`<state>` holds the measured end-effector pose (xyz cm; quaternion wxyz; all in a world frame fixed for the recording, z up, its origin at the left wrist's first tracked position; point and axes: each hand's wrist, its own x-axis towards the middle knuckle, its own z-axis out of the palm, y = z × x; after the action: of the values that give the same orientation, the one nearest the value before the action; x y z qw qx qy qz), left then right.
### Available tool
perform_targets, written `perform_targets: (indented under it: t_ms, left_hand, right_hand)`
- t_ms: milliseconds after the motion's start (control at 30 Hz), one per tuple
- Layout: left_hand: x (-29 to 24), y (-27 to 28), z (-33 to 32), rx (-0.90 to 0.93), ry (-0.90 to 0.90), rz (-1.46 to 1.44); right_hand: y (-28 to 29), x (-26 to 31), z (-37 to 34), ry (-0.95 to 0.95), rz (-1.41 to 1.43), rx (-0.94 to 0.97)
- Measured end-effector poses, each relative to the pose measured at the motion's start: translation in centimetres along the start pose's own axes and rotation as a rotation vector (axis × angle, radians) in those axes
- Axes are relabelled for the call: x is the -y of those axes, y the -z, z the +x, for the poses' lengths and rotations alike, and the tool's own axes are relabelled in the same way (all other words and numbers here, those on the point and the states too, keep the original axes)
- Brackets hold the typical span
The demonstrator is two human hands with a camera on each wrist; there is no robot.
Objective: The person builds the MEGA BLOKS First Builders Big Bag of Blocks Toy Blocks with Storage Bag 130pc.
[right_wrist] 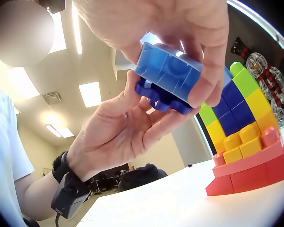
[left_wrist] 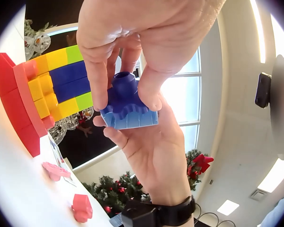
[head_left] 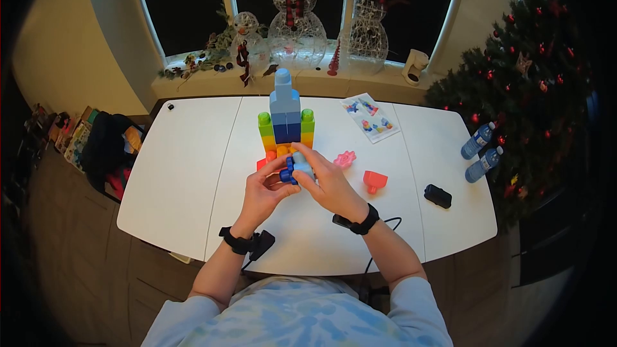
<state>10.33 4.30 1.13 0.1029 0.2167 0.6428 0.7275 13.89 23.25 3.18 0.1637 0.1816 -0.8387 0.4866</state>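
Both hands meet over the table in front of a block tower (head_left: 286,130). My left hand (head_left: 260,196) pinches a dark blue gear-shaped block (left_wrist: 125,93) with a round stud, thumb on one side and fingers on the other. A light blue block (right_wrist: 168,71), hollow on its underside, is gripped between thumb and fingers of my right hand (head_left: 335,186). The two blocks lie against each other, the gear's toothed edge along the light blue one. Red, yellow, green and blue blocks make up the tower, with a light blue peak.
Right of the hands lie a pink gear block (head_left: 345,159) and a coral red block (head_left: 374,182). Farther back is a picture leaflet (head_left: 371,117). Two water bottles (head_left: 477,141) and a black case (head_left: 438,196) are toward the white table's (head_left: 180,180) right end.
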Motion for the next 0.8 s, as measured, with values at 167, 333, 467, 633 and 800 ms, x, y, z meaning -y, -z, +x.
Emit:
perform_targets:
  t_ms: [167, 333, 467, 633, 800]
  left_hand:
    - [1.8, 0.8, 1.1, 0.004, -0.023, 0.339]
    - [5.0, 3.3, 1.7, -0.023, -0.004, 0.730]
    - [6.3, 4.2, 1.3, -0.085, -0.061, 0.862]
    - [6.1, 3.2, 1.1, -0.070, -0.036, 0.926]
    - [2.8, 1.8, 0.0, -0.025, -0.050, 1.237]
  right_hand:
    - [-0.5, -3.5, 0.1, -0.105, -0.020, 0.151]
    - [6.2, -4.3, 0.3, -0.163, -0.262, 0.127]
    - [14.1, -4.6, -0.8, -0.245, -0.494, 0.114]
    - [22.6, -1.4, -2.3, -0.380, -0.831, 0.013]
    - [25.4, -1.1, -5.0, -0.525, -1.304, 0.056]
